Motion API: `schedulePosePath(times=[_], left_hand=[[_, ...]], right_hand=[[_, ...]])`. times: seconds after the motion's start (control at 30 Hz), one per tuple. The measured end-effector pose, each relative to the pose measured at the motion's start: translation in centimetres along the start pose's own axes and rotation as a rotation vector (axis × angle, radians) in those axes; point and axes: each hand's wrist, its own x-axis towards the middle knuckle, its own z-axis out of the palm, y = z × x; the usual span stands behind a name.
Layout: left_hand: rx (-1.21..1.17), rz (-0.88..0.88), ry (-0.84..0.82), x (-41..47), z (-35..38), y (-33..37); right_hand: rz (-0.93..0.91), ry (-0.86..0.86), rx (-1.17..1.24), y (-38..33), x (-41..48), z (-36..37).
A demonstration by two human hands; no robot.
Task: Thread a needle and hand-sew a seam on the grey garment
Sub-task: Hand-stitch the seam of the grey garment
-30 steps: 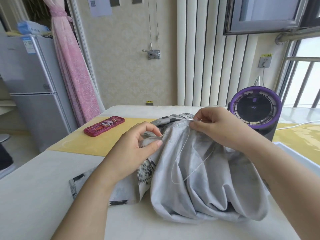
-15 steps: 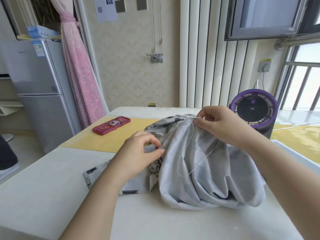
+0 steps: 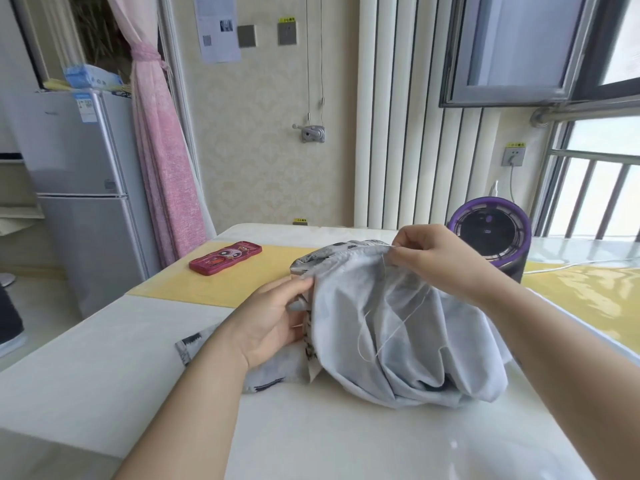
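Thumb and forefinger of my right hand [image 3: 440, 261] are pinching the needle [image 3: 387, 244] at the gathered top edge of the grey garment [image 3: 398, 341], which is lying bunched on the table [image 3: 104, 358]. My left hand [image 3: 273, 317] is gripping a fold at its side. The thread [image 3: 382, 323] is hanging slack. I am judging this mid-stitch; next I should be drawing that loop through gently, avoiding a tangle.

garment [image 3: 398, 323] on table [image 3: 104, 375], case [image 3: 225, 258] left, fan [image 3: 490, 237] behind.
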Motion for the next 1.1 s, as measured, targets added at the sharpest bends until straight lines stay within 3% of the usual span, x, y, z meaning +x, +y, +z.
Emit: schedulePosePath(times=[0.17,0.37,0.63,0.93,1.1], left_hand=[[-0.231,0.143,-0.021,-0.2,0.0,0.7],[0.002,0.414,0.055,0.0,0.6,2.3],[0.432,0.078,-0.177,-0.6,0.1,0.9],[0.192,-0.092,-0.281,0.1,-0.3,-1.1],[-0.051,0.066,-0.218,0.2,-0.2,-1.7]], right_hand=[[0.045,-0.003,-0.003,0.1,-0.5,-0.1],[0.025,0.051,-0.05,-0.1,-0.2,-0.6],[-0.027,-0.045,-0.067,0.0,-0.5,-1.3],[0.012,-0.343,-0.05,-0.6,-1.8,-1.9],[0.037,-0.348,-0.043,-0.1,-1.9,-1.9]])
